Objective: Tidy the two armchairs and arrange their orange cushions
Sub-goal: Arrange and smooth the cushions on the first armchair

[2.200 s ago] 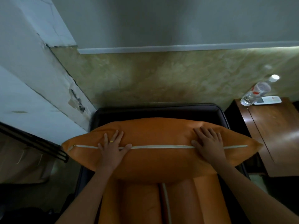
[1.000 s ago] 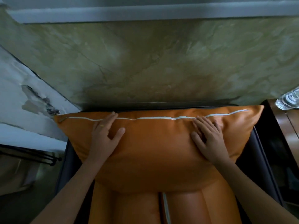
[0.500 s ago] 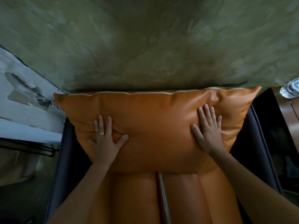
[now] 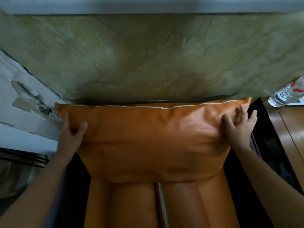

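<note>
**Orange cushion held upright at the back of the armchair**

The left hand (image 4: 70,137) is closed on the left end of the orange cushion (image 4: 156,139). The thumb is pressed on the front face and the fingers are wrapped round the side edge, mostly hidden behind it. The right hand (image 4: 238,127) is laid open on the cushion's right end, with fingers spread and nearly straight. Its little finger is stretched past the edge, over the dark arm of the armchair (image 4: 77,186). This hand is slightly blurred, so how firmly the fingertips are pressed cannot be told.

The cushion is stood on a long edge across the back of the seat, with its white-piped seam uppermost. The backrest is almost wholly covered by it, and only a dark strip is seen above the seam. The lower edge is rested on the orange seat pad (image 4: 128,204), which is divided down the middle by a white-piped line (image 4: 162,203). The cushion is closely flanked by the dark armrests, and its upper corners are spread out over them.

Just beside the armchair on the right, a brown wooden tabletop (image 4: 292,137) is seen. A clear plastic water bottle (image 4: 284,95) is placed at its far edge, near the wall. Behind the chair, a green marbled wall panel (image 4: 148,55) is topped by a pale moulding (image 4: 148,5). On the left, a white wall is marked by a peeling patch (image 4: 29,102).
</note>
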{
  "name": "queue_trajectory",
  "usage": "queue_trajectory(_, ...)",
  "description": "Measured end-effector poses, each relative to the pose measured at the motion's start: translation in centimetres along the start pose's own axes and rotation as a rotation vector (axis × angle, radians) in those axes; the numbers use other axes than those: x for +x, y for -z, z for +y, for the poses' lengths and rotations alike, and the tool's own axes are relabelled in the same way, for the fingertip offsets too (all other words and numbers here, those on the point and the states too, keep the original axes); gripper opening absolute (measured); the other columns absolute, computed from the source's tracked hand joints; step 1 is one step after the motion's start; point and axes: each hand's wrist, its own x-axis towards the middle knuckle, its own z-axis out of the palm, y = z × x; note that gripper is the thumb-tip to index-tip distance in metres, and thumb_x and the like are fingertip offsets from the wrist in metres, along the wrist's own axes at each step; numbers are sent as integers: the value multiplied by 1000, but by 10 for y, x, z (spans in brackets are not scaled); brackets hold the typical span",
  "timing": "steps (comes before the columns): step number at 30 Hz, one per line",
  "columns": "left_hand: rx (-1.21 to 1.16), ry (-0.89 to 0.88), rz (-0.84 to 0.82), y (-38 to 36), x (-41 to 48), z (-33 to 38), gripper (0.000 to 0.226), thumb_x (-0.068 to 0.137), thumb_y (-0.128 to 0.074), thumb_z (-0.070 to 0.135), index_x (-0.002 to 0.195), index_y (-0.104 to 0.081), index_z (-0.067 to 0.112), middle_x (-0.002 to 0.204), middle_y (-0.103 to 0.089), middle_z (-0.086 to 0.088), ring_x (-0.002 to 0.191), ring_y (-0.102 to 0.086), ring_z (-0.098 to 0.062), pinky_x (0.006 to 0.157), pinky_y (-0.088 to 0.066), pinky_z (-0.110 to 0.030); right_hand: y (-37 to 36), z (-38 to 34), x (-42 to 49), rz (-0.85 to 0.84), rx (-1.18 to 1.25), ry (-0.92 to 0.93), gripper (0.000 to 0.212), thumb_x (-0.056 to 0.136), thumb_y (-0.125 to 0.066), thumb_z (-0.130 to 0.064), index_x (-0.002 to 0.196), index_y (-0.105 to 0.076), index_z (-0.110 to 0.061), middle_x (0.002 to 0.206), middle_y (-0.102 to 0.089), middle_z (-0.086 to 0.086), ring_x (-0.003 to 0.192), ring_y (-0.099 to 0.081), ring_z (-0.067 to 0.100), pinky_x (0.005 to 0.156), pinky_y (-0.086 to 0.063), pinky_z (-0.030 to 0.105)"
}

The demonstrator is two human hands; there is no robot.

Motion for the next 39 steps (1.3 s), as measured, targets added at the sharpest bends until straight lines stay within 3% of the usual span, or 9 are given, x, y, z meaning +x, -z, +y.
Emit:
queue_trajectory(4, -14, 26, -120, 8, 29, 0, 90, 85, -68, 51, 158, -17, 37, 164, -24, -4, 144, -35, -28, 114, -37, -46, 13, 4, 31, -185, 35, 32, 82, 80, -58, -62, 150, -43, -22, 153, -41, 16, 141, -39, 28, 119, -30, 39)
queue_trajectory(7, -92, 65, -133, 8, 35, 7, 89, 86, -74, 42, 157, -22, 38, 162, -28, -4, 141, -40, -29, 109, -43, -44, 16, 1, 42, -266, 81, 21, 68, 89, -70, -45, 149, -45, -24, 147, -53, 8, 133, -49, 19, 112, -37, 35)
queue_trajectory(14, -237, 130, -72, 9, 21, 8, 96, 79, -84, 27, 157, -27, 33, 159, -34, -4, 130, -46, -22, 106, -45, -40, 22, -3, 38, -249, 262, -96, 80, 86, -78, -16, 154, -37, -22, 148, -50, 9, 123, -51, 13, 105, -39, 28)
queue_trajectory(18, -291, 77, -20, 11, 10, 14, 95, 78, -84, 22, 155, -30, 37, 156, -37, -2, 128, -47, -19, 101, -46, -36, 31, -7, 27, -195, 263, -9, 78, 87, -76, -13, 154, -37, -25, 145, -51, 12, 124, -51, 14, 106, -39, 30)
queue_trajectory(23, -237, -38, 18, 23, 8, 28, 95, 79, -83, 24, 155, -28, 39, 159, -34, -4, 134, -44, -21, 102, -43, -33, 46, -14, 31, -163, 333, 42, 81, 81, -81, -25, 143, -37, -53, 144, -51, -1, 129, -53, 13, 113, -42, 40)
queue_trajectory(28, -125, 26, -99, 21, 2, 10, 99, 82, -78, 36, 159, -14, 37, 164, -25, -6, 141, -37, -26, 111, -39, -42, 39, -9, 28, -232, 246, 75, 79, 91, -70, -9, 157, -30, -21, 153, -42, 1, 138, -39, 8, 107, -30, 20)
queue_trajectory(34, -56, 58, -87, 6, 18, 11, 99, 86, -77, 35, 161, -12, 27, 164, -26, -8, 144, -37, -32, 115, -36, -46, 27, -7, 28, -285, 81, 71, 76, 90, -69, -34, 156, -33, -20, 156, -41, 12, 142, -41, 24, 112, -31, 29)
queue_trajectory(36, 27, 63, -13, 2, 13, 16, 97, 86, -75, 43, 161, -14, 27, 164, -26, -11, 144, -36, -36, 114, -37, -51, 22, -8, 23, -221, -23, 81, 89, 78, -62, -57, 155, -34, -21, 161, -28, 18, 149, -28, 31, 120, -25, 47)
queue_trajectory(39, 302, -142, 89, -17, -14, 31, 90, 86, -62, 67, 158, -21, 30, 167, -13, -10, 151, -16, -39, 117, -24, -60, 9, -21, -4, -51, -248, 178, 85, 78, -54, -60, 153, -35, -22, 166, -10, 19, 153, -8, 38, 117, -8, 66)
